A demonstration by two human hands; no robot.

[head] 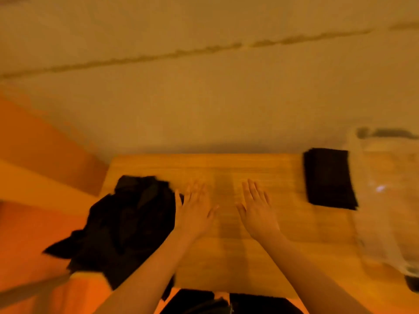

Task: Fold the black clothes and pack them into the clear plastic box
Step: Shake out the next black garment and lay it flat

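Two hands lie flat with fingers straight on your wooden table [226, 257]: left hand [196, 211] just beside the heap of black clothes [127, 223] at the left edge, right hand [257, 211] apart. One folded black garment [328, 177] lies far right, touching the clear plastic box [383, 200].

A wooden table [226, 168] with a smooth, faintly grained, softly shiny top. On its left side, a heap of matt black cloth [127, 223], soft and crumpled. At the far right, a folded black cloth [328, 177], matt with a slightly fuzzy edge. Beside it, a clear plastic box [385, 200], glossy and see-through, catching a small glint of light. Behind, a matt, pale wall [204, 98].
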